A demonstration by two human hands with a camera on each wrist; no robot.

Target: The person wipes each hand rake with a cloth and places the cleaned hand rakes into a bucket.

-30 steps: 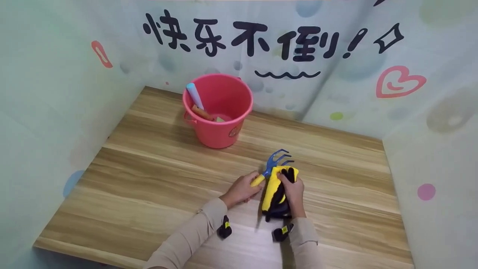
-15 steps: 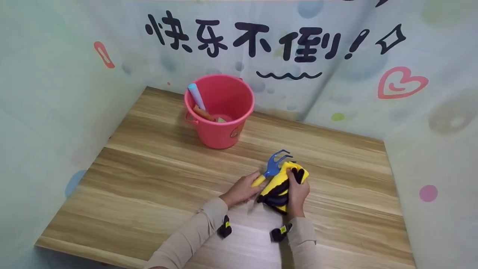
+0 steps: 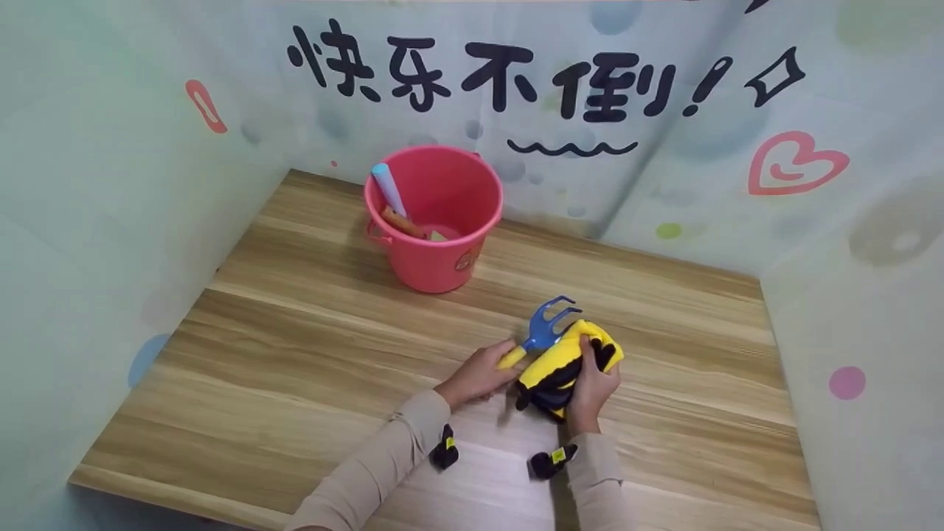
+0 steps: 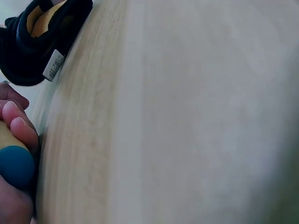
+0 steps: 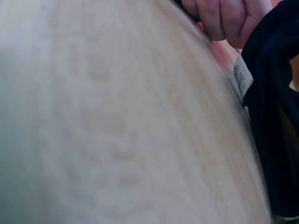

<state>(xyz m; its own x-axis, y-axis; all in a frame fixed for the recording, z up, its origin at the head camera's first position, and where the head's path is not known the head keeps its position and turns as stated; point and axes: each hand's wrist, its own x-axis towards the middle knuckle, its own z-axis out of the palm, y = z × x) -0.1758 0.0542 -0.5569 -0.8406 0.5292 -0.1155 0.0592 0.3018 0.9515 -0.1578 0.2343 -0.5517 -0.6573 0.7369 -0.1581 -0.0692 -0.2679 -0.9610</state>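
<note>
In the head view my left hand grips the yellow handle of a small hand rake with a blue head and bent tines. Its round blue handle end pokes out between my fingers in the left wrist view. My right hand holds a soft yellow-and-black cloth item, folded, with the thumb on top and black finger-like lobes beside it. The cloth lies right against the rake head and covers part of its tines. The wrist views show its black underside with a white label and a yellowish lining.
A pink bucket stands at the back of the wood-grain table. A pale blue-and-lilac stick and a brown piece lean inside it. Printed cloth walls close off the back and both sides.
My right hand has shifted slightly to the right and tilted the cloth, so its lower end swung left and its top moved right over the tines. The left hand and rake stay nearly still.
</note>
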